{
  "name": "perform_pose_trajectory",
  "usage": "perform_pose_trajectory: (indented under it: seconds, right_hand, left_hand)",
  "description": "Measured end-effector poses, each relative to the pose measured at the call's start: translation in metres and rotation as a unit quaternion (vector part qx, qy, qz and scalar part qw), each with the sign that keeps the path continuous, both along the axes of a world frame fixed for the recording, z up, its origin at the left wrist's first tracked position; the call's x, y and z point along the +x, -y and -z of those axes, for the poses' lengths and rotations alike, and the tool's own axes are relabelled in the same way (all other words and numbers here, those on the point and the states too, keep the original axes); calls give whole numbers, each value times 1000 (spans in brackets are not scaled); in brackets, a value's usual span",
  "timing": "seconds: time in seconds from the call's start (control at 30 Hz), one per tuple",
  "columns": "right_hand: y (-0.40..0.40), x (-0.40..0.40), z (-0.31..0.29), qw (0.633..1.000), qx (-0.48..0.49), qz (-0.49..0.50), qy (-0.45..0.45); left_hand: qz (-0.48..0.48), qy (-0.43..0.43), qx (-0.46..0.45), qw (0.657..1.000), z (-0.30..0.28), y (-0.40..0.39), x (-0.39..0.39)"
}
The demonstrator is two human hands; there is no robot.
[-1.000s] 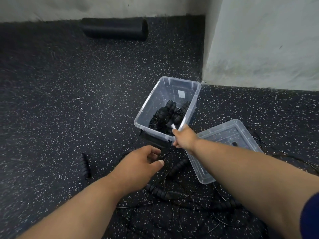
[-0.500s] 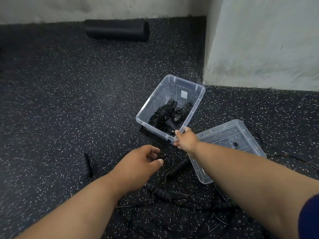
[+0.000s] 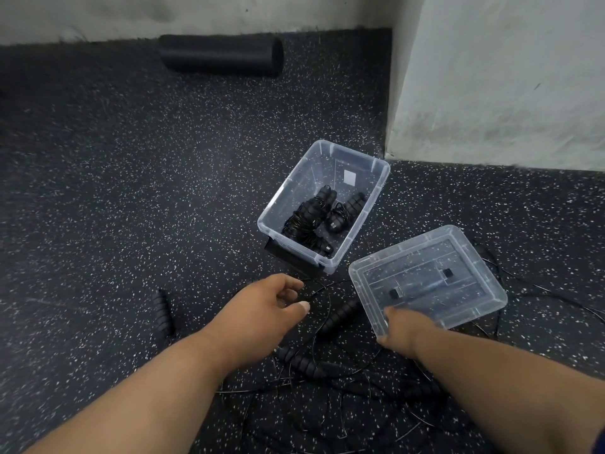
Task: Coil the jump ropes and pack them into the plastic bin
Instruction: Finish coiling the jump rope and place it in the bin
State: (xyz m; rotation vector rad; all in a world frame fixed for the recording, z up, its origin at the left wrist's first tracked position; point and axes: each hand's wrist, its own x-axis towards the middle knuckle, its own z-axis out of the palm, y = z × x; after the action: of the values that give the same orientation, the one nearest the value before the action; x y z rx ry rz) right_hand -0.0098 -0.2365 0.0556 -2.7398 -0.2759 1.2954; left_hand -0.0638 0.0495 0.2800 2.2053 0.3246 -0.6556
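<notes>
Right hand (image 3: 401, 332) apparently grips lid (image 3: 458, 257); left hand (image 3: 262, 309) loosely curled.

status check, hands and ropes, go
Left hand open above loose ropes. Right hand at lid corner, grip unclear. Two coils in bin.

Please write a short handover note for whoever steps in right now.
Left hand: loosely curled above the loose ropes, holding nothing.
Right hand: at the near corner of the lid; grip unclear.
Bin: open on the floor, coiled ropes inside.
Done: some ropes packed.
Left: coil and pack the tangled ropes on the floor, including a handle off to the left.
</notes>
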Motion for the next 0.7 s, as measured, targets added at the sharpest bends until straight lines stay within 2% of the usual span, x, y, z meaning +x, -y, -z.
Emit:
perform_pose_trajectory:
  seconds: [0.2,0.37,0.57,0.7]
  right_hand:
    - [-8,1,12,984,-86,-155,-5]
    - [0,-3,19,966,-130,-220,-26]
    - [5,-4,20,955,-124,-267,-19]
    - [6,-1,16,960,-82,-267,19]
  left_hand:
    - [3,-5,7,1000,4,2,0]
    - [3,-10,11,1000,6,2,2]
    - [4,-15,7,1000,8,5,5]
    - [11,-12,13,1000,8,4,5]
